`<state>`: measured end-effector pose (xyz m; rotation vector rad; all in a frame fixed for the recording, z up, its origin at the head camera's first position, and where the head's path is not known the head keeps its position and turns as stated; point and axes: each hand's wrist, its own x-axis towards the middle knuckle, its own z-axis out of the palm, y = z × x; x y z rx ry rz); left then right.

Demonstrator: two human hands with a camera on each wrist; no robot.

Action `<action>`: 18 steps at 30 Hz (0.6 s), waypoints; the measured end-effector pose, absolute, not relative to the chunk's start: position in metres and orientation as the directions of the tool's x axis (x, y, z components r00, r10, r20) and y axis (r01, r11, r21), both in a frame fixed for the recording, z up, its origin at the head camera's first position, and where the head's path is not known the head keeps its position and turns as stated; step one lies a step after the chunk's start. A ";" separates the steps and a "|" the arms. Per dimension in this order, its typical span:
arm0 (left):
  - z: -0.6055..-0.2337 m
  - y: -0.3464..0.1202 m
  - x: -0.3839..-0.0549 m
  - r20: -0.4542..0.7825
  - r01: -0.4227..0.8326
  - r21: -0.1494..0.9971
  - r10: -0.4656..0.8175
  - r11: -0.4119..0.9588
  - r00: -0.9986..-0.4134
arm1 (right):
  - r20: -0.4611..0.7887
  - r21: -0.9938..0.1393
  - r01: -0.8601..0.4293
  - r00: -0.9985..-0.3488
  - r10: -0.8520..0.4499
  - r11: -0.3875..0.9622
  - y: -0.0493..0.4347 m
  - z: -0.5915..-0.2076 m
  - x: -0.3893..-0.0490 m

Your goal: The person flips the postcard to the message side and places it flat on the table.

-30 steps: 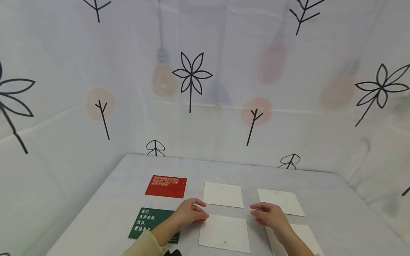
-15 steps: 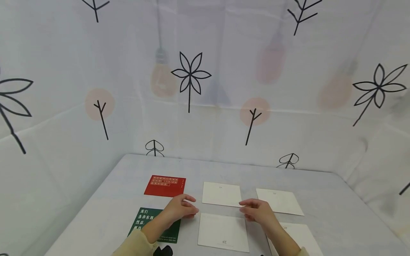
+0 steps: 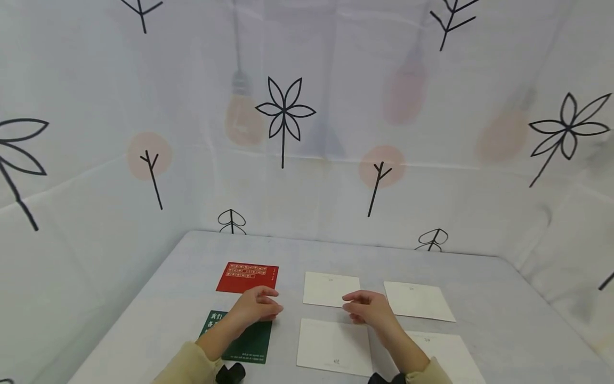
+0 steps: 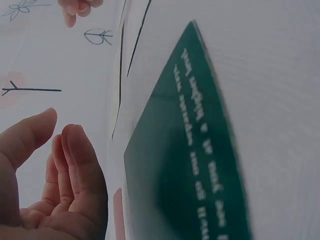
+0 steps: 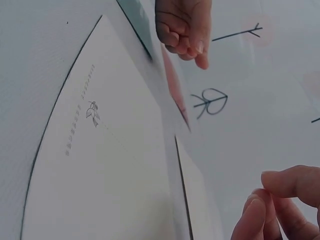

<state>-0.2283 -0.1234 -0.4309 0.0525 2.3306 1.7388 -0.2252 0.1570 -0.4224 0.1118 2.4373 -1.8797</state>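
Note:
My left hand (image 3: 254, 309) hovers over the upper part of a green card (image 3: 251, 344) with white writing. Its fingers are loosely bent, with nothing between them; the left wrist view shows a gap between thumb and fingers (image 4: 80, 160). A red card (image 3: 247, 278) lies just beyond it. My right hand (image 3: 371, 310) is held above the gap between a far white card (image 3: 328, 288) and a near white card (image 3: 333, 349), holding nothing. In the right wrist view, a small bird print shows on the near white card (image 5: 115, 165).
Farther right lie two more white cards, one at the back (image 3: 419, 301) and one in front (image 3: 448, 354), partly covered by the right forearm. A pale cloth covers the table (image 3: 518, 320). A printed curtain (image 3: 312, 202) encloses its back and sides.
Both hands have shifted to the left and slightly away from me above the cards. The left now covers part of the green card's top; the right has left the right-hand white cards. The cards stay put.

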 end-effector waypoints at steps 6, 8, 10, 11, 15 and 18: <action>-0.430 -0.136 -0.229 -0.143 -0.100 0.947 0.123 0.304 -0.982 | -0.072 -0.964 0.069 -0.997 -0.003 0.258 0.146 -0.419 -0.227; -0.429 -0.141 -0.230 -0.136 -0.098 0.945 0.104 0.311 -0.985 | -0.066 -0.964 0.061 -0.998 -0.013 0.260 0.142 -0.418 -0.228; -0.428 -0.144 -0.230 -0.132 -0.100 0.944 0.083 0.314 -0.988 | -0.067 -0.963 0.059 -0.998 -0.018 0.264 0.138 -0.417 -0.228; -0.428 -0.146 -0.231 -0.131 -0.101 0.944 0.075 0.315 -0.989 | -0.067 -0.962 0.059 -0.998 -0.021 0.268 0.136 -0.417 -0.229; -0.427 -0.153 -0.233 -0.129 -0.112 0.942 0.033 0.315 -0.991 | -0.064 -0.959 0.051 -0.997 -0.038 0.278 0.129 -0.416 -0.232; -0.428 -0.157 -0.235 -0.130 -0.120 0.937 0.008 0.327 -0.991 | -0.057 -0.961 0.040 -0.997 -0.055 0.273 0.124 -0.415 -0.233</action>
